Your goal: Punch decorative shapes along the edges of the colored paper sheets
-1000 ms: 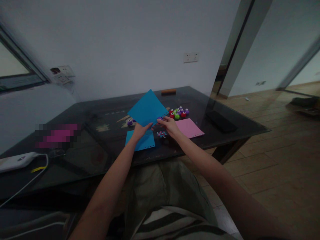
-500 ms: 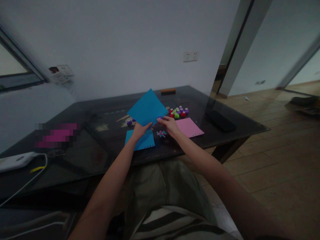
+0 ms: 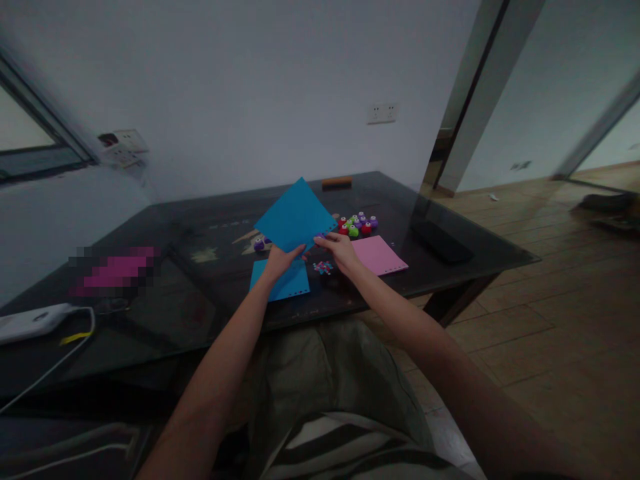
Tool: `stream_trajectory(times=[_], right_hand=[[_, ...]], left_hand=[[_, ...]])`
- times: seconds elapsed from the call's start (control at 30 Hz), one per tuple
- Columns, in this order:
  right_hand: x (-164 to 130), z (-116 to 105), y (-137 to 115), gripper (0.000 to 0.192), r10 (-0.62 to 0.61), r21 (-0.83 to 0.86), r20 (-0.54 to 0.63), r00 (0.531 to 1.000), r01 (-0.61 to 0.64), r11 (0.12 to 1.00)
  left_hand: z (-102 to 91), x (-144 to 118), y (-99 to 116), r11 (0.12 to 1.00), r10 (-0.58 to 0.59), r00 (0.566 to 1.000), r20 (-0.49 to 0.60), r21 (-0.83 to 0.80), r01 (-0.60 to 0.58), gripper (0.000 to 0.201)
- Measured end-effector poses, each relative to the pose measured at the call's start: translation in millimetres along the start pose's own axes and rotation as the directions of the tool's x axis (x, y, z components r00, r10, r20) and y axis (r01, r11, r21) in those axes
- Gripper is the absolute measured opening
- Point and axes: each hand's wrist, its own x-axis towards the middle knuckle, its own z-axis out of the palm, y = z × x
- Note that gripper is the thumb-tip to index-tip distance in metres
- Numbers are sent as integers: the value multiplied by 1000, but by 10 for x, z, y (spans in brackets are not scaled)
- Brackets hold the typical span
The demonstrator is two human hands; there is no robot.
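Both hands are up over the counter (image 3: 450, 220). The left hand (image 3: 280, 260) pinches the blue sheet (image 3: 295, 217) by its lower corner; the right hand (image 3: 340, 250) grips a small purple punch (image 3: 320, 236) at the sheet's edge.

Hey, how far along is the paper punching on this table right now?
Done, it seems: a blue sheet and a pink sheet lie flat with punched holes along an edge, and punched scraps sit between them. In hand: the left hand holds another blue sheet up while the right hand works a small punch at its edge. The cluster of coloured punches sits untouched.
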Motion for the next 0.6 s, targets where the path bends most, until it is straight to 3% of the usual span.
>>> stream_trajectory(times=[0.6], right_hand=[[12,-7,24,28,14,3,-16,1000,-14,1000]], left_hand=[[10,25,-79,999,35,999,9,-26,-35,24]])
